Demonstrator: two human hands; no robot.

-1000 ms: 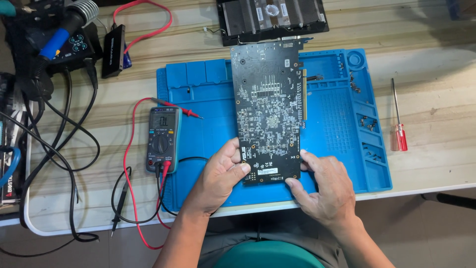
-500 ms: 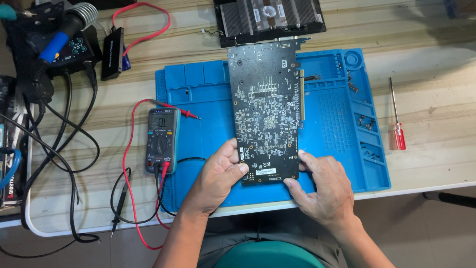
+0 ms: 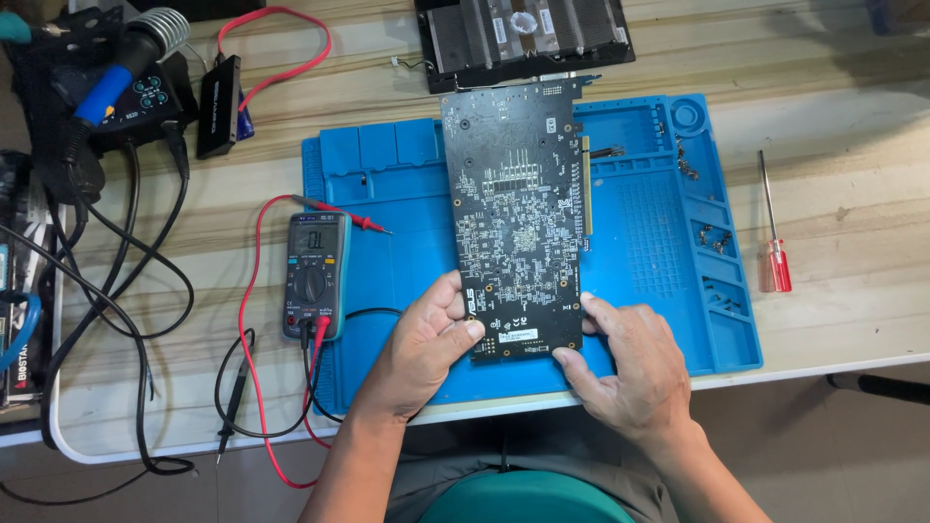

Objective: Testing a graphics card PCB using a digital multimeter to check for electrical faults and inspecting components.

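Observation:
A long black circuit board (image 3: 518, 213) lies lengthwise on a blue work mat (image 3: 649, 242), its solder side up and a gold edge connector along its right side. My left hand (image 3: 421, 349) grips the board's near left corner, thumb on top. At the near right corner my right hand (image 3: 625, 368) holds the other edge with fingers curled under it.
A multimeter (image 3: 314, 276) with red and black leads sits left of the mat. A red-handled screwdriver (image 3: 772, 242) lies to the right. A black heatsink cooler (image 3: 528, 34) is at the back. A soldering iron stand (image 3: 116, 68) and cables crowd the left. Small screws rest in the mat's trays (image 3: 712, 237).
The board and both hands have shifted very slightly; the grip on its near corners is the same.

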